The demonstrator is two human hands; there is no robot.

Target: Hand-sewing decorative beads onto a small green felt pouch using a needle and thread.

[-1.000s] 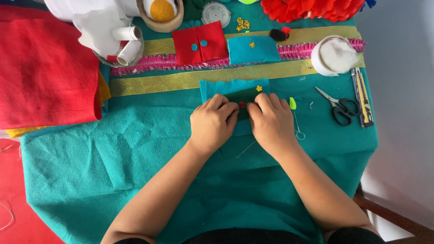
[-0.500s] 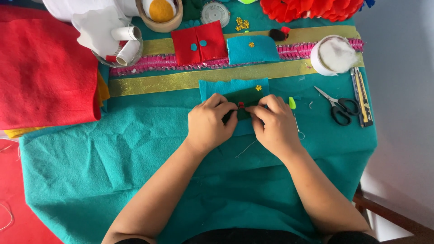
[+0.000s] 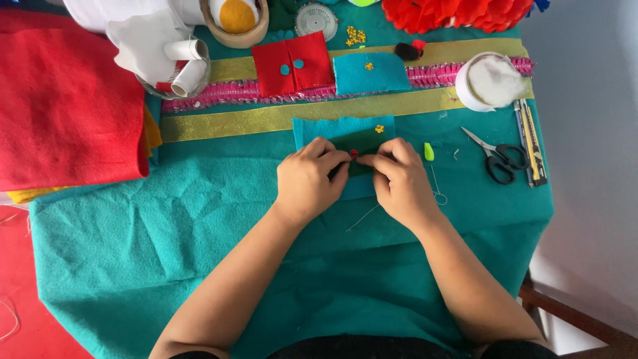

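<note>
A light blue felt piece (image 3: 332,129) lies on the teal cloth (image 3: 199,226) at the table's middle, with a small yellow flower bead (image 3: 379,129) near its top right corner. A dark green felt patch (image 3: 355,141) sits on it, and a small red bead (image 3: 354,153) shows between my fingertips. My left hand (image 3: 309,179) and my right hand (image 3: 401,179) rest side by side on the blue felt, fingertips pinched together around the red bead. A thin thread (image 3: 362,217) trails out below my right hand.
Black-handled scissors (image 3: 495,159) and a craft knife (image 3: 530,143) lie right. A white tub of stuffing (image 3: 488,83), gold ribbon (image 3: 266,119), pink trim (image 3: 219,96), red and blue felt pieces (image 3: 292,64), and a folded red felt stack (image 3: 63,106) surround the work.
My two hands have drawn closer together, so the fingertips now meet over the red bead. The felt piece has not moved.
</note>
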